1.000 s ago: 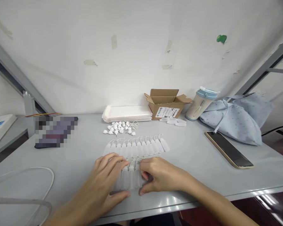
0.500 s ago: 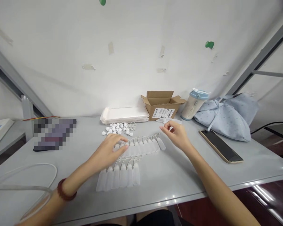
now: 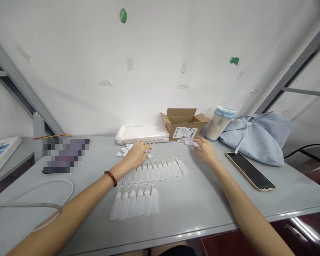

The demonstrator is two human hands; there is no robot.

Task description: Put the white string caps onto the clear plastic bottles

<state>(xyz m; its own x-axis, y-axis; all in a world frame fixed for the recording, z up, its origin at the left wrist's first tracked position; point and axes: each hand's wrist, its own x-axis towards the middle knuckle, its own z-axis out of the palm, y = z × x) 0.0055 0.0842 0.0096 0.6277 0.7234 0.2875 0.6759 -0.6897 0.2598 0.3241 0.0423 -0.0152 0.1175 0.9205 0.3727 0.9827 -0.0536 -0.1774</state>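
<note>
My left hand [image 3: 137, 155] is over a pile of small white caps [image 3: 122, 150] towards the back of the table; its thumb and index finger are apart, and its other fingertips are partly hidden. My right hand [image 3: 206, 152] reaches to a few loose translucent pieces [image 3: 187, 141] before the cardboard box, fingers stretched and parted, fingertips touching or close to them. Between my arms, a row of translucent flat bottles with looped white cords [image 3: 160, 170] lies on the table. A shorter row of similar bottles [image 3: 139, 203] is nearer to me.
An open cardboard box [image 3: 185, 127] and a stack of white trays [image 3: 144, 133] stand along the wall. To the right are a tumbler [image 3: 219, 124], a light blue cloth bag [image 3: 256, 138] and a phone [image 3: 250, 171]. A white cable [image 3: 29, 205] loops across the left.
My left hand has moved away from the bottle row, back to the white caps. My right hand has shifted slightly and its fingers have opened from a pinch towards the loose pieces.
</note>
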